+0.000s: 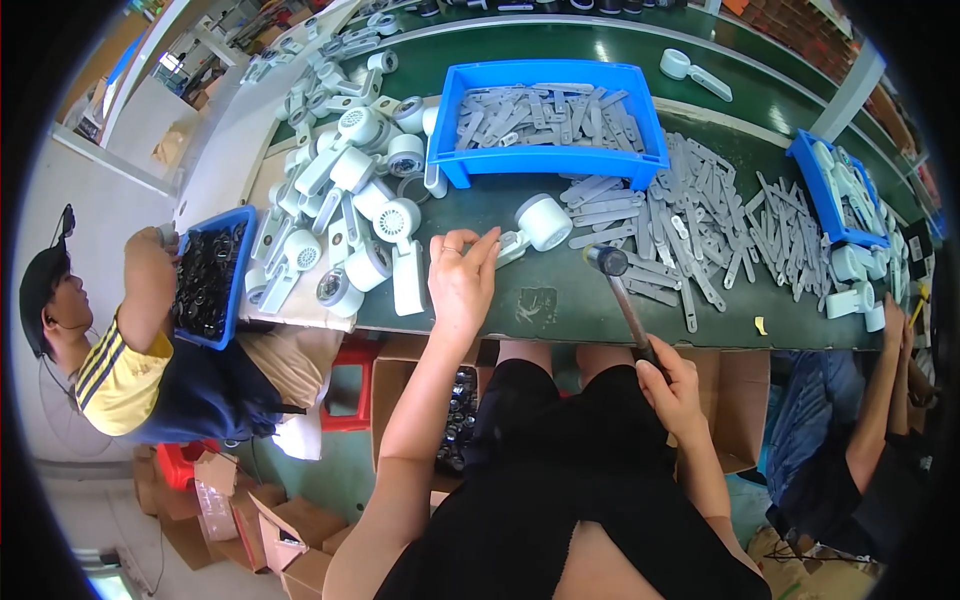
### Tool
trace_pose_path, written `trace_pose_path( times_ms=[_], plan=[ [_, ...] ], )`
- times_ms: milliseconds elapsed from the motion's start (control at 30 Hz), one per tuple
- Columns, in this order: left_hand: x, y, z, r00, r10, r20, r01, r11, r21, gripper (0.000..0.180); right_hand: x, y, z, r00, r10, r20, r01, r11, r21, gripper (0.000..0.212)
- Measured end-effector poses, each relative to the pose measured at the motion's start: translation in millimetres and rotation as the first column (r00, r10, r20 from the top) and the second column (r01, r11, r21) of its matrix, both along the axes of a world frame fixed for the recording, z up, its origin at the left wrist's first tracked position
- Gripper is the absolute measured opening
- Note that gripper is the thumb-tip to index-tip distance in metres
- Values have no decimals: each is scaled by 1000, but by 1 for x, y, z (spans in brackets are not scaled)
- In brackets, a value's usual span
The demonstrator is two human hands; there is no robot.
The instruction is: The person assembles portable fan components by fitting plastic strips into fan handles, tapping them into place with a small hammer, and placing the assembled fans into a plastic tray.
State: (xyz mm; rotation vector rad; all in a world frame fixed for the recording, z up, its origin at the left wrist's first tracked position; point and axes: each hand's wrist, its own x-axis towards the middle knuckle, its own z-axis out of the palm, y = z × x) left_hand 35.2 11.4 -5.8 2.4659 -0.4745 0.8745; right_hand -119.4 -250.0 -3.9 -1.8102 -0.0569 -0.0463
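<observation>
My left hand (463, 280) has its fingers closed at the handle end of a pale grey-green handheld fan (544, 222). The fan lies on the green tabletop (450, 325) with its round head pointing right, away from that hand; the fingertips' exact grip is partly hidden. In my right hand (678, 395) is a hammer (627, 305), gripped by its dark handle near the table's front edge. Its metal head is over the table, just right of the fan and close to loose grey handle strips (605, 210).
Many similar fans (350, 170) are heaped at left. A blue bin (550, 160) of grey strips stands ahead, with more strips (690, 220) at right. A person (110, 360) sits left beside a blue crate (240, 290); another person's arms (880, 400) reach in at right.
</observation>
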Motion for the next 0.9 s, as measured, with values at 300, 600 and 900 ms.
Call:
trace_pose_path(
  times_ms=[300, 600, 900],
  plan=[
    [-8, 3, 2, 1000, -5, 24, 5, 1000, 6, 23, 26, 22, 20, 990, 120, 80, -108, 984, -140, 30],
    [-6, 6, 0, 994, -97, -54, 92, 992, -88, 23, 56, 42, 8, 988, 152, -1, -151, 981, -120, 31],
    [-2, 10, -7, 969, -90, -229, 30, 968, -250, 14, 60, 45, 24, 986, 165, 5, -162, 974, -155, 31]
  ],
)
